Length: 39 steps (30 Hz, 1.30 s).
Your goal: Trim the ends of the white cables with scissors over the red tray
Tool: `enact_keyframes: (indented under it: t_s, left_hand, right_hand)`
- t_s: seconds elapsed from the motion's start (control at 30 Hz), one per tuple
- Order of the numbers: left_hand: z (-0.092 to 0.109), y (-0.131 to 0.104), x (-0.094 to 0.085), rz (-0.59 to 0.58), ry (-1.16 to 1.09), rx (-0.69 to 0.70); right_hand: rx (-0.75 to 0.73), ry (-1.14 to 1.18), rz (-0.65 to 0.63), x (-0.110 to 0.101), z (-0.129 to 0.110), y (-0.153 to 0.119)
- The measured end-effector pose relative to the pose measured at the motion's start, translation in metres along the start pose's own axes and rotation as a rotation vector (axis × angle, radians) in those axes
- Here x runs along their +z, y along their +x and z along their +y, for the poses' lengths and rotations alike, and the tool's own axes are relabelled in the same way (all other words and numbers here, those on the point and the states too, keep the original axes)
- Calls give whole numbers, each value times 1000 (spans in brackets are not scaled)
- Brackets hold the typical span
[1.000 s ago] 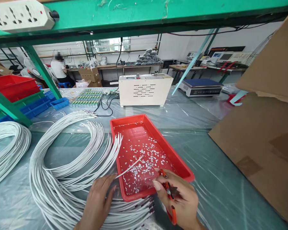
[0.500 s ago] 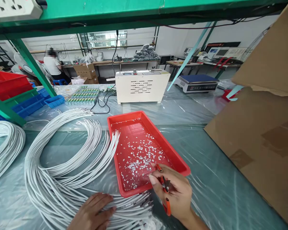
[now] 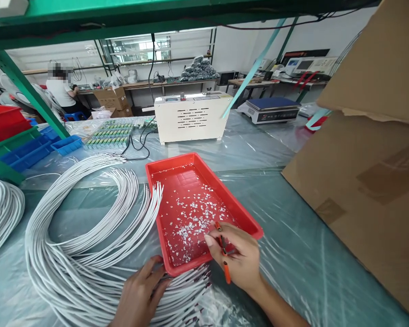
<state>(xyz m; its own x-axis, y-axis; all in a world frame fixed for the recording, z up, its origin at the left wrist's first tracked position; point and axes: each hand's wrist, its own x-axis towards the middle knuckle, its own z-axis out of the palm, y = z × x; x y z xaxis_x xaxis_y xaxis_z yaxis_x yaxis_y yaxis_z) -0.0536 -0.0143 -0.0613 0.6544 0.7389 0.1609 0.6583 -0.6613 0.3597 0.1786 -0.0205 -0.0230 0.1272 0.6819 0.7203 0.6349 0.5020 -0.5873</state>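
Observation:
My left hand (image 3: 141, 290) rests on a large bundle of white cables (image 3: 82, 272), fingers apart and slightly bent over the strands near the red tray's near edge. In my right hand (image 3: 241, 259) are small orange-handled cutters (image 3: 227, 273); the fingers cover much of the tool. That hand hovers over the near right corner of the red tray (image 3: 230, 200). Small silvery scraps (image 3: 191, 229) are scattered across the tray's floor. Several cable ends (image 3: 157, 195) lie over its left rim, while others with dark tips spread out below its near edge.
Another cable coil (image 3: 7, 209) lies at far left, near stacked coloured bins (image 3: 10, 125). Behind the tray stand a cream machine (image 3: 192, 120) and a scale (image 3: 271, 111). A large cardboard box (image 3: 368, 181) flanks the right side. A person (image 3: 63, 91) sits in the background.
The view has shifted, so the scene sits further left and slightly higher. My left hand has moved toward the tray, its fingers more bent. My right hand still holds the cutters over the tray.

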Motion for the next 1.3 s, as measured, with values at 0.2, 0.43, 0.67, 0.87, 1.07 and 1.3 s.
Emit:
enact_keyframes:
  t_s: [0.2, 0.43, 0.67, 0.87, 1.07, 1.3]
  left_hand:
    - [3, -1, 3, 20, -26, 41]
    - [3, -13, 8, 68, -51, 46]
    - [3, -15, 10, 162, -63, 109]
    - [7, -17, 9, 152, -74, 115]
    - [12, -16, 5, 76, -121, 73]
    - [18, -12, 1, 21, -129, 31]
  right_hand:
    - [-117, -63, -60, -3, 14, -1]
    - [-155, -137, -105, -4, 27, -2]
    - [-163, -172, -140, 2, 31, -5]
    - [-155, -215, -157, 2, 33, -7]
    - [-184, -218, -174, -1, 32, -5]
    - [-186, -195, -177, -3, 33, -4]
